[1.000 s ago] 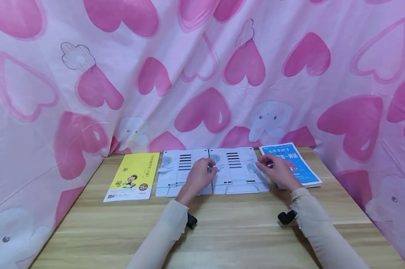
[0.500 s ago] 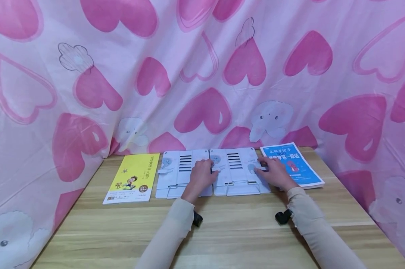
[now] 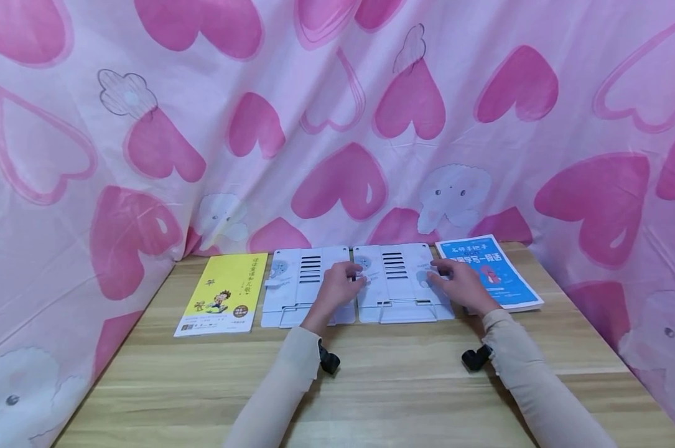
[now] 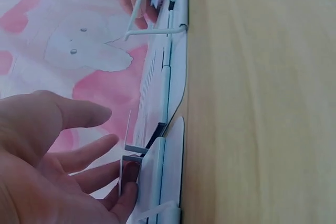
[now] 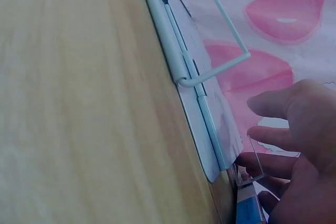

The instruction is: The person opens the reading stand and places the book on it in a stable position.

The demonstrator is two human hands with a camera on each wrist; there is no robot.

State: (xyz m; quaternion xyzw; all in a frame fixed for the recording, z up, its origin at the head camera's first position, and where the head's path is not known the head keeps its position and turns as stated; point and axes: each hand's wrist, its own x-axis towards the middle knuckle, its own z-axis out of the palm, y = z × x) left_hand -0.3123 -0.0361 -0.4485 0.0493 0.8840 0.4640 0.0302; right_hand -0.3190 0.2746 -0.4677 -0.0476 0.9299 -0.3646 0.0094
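Note:
Two white printed book stands lie flat side by side: the left stand (image 3: 283,295) and the right stand (image 3: 373,291), both with slots and a wire ledge. My left hand (image 3: 338,287) is at the seam between them. In the left wrist view, its lower fingers reach behind a thin page clip (image 4: 135,149), while thumb and index stay apart. My right hand (image 3: 461,286) hovers at the right stand's outer edge. In the right wrist view, its loosely bent fingers lie beside a clear clip (image 5: 252,180), thumb free. Whether either hand touches a clip firmly is unclear.
A yellow children's book (image 3: 225,280) lies left of the stands. A blue-covered book (image 3: 505,277) lies at the right, partly behind my right hand. The wooden table (image 3: 371,386) ends against a pink heart-patterned curtain (image 3: 337,180).
Both hands went down to the right stand's side edges, where white clip tabs showed by the fingertips half a second ago. Now the fingers are spread slightly and those tabs are hard to see.

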